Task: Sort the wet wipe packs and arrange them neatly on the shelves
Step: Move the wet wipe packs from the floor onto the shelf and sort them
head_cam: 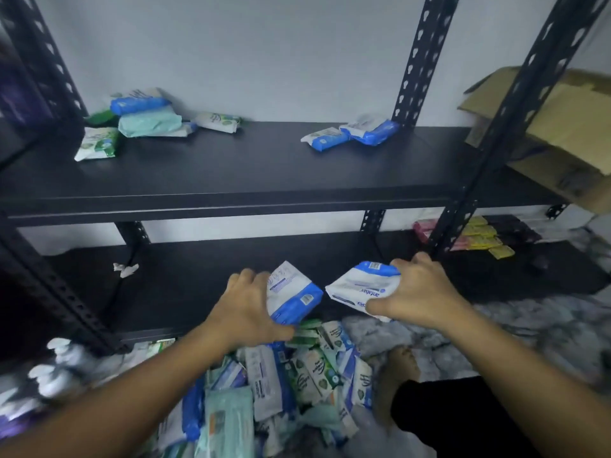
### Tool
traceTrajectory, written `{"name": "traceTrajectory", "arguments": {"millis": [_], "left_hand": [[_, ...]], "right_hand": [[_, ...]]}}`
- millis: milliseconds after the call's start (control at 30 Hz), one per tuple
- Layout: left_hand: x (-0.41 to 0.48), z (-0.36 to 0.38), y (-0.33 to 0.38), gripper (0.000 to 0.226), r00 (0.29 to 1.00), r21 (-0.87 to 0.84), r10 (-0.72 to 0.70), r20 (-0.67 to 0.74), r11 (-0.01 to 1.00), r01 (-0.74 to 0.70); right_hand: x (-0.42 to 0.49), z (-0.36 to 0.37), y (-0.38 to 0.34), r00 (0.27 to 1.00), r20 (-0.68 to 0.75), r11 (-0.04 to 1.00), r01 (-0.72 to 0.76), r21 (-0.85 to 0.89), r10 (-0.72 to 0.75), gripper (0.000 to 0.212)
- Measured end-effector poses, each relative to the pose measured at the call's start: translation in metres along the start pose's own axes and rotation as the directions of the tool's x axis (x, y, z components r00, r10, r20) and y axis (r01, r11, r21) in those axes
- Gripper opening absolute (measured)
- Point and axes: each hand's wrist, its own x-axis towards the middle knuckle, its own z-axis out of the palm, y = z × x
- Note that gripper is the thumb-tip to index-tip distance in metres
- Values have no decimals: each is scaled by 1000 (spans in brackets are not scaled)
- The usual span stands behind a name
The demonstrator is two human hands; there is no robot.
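Observation:
My left hand (243,307) grips a blue and white wipe pack (292,294), and my right hand (421,294) grips another blue and white pack (358,287). Both packs are held up in front of the lower shelf (198,285). Below my arms a heap of mixed wipe packs (297,385) lies on the floor. On the upper shelf (231,173) a group of green, teal and blue packs (142,120) sits at the back left. Two blue packs (353,133) lie at its back right.
Black slotted uprights (416,61) frame the shelves. A cardboard box (562,127) stands at the right. Pink and yellow packs (476,236) lie on the lower shelf's right end. A white scrap (125,269) lies on the lower shelf. My foot (400,371) rests beside the heap.

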Motion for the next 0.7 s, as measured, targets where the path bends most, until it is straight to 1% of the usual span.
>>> {"name": "traceTrajectory", "arguments": {"millis": [100, 167, 200, 233, 300, 333, 367, 400, 467, 500, 533, 600, 633, 700], "left_hand": [[12, 56, -18, 96, 979, 39, -154, 133, 988, 150], [19, 94, -34, 104, 940, 53, -279, 195, 960, 274], [21, 113, -42, 107, 922, 39, -324, 210, 945, 324], [22, 131, -51, 109, 906, 10, -364, 214, 929, 370], [24, 160, -64, 108, 877, -31, -429, 217, 895, 445], [25, 172, -70, 106, 870, -31, -448, 204, 886, 463], [26, 183, -76, 106, 867, -25, -459, 193, 881, 472], [26, 191, -80, 108, 868, -27, -462, 181, 880, 474], [31, 204, -91, 113, 877, -50, -454, 158, 883, 467], [34, 210, -95, 116, 885, -60, -441, 147, 890, 453], [36, 214, -100, 118, 898, -66, -420, 132, 900, 431], [40, 230, -110, 112, 934, -57, -344, 91, 935, 350], [41, 239, -115, 105, 950, -37, -305, 67, 951, 308], [39, 254, -120, 96, 952, -13, -299, 69, 954, 301]], "right_hand": [[29, 59, 11, 976, 144, 986, -167, -2, 165, 82], [49, 95, 18, 945, 236, 972, -234, 7, 226, 95], [56, 110, 21, 929, 277, 964, -265, 35, 245, 95], [62, 125, 25, 914, 308, 951, -301, 75, 265, 89], [71, 153, 32, 900, 335, 932, -337, 134, 277, 69], [76, 166, 34, 897, 345, 930, -340, 141, 276, 66], [81, 179, 35, 888, 363, 929, -347, 126, 282, 68], [86, 193, 37, 881, 374, 933, -348, 96, 290, 76], [98, 219, 42, 873, 368, 929, -367, 58, 321, 101], [102, 233, 46, 866, 372, 924, -379, 52, 334, 110], [105, 245, 49, 863, 382, 927, -373, 43, 330, 114], [107, 272, 55, 866, 417, 946, -321, 38, 277, 111], [106, 283, 58, 867, 438, 956, -290, 55, 237, 105], [100, 300, 58, 847, 495, 959, -269, 87, 192, 88]]}}
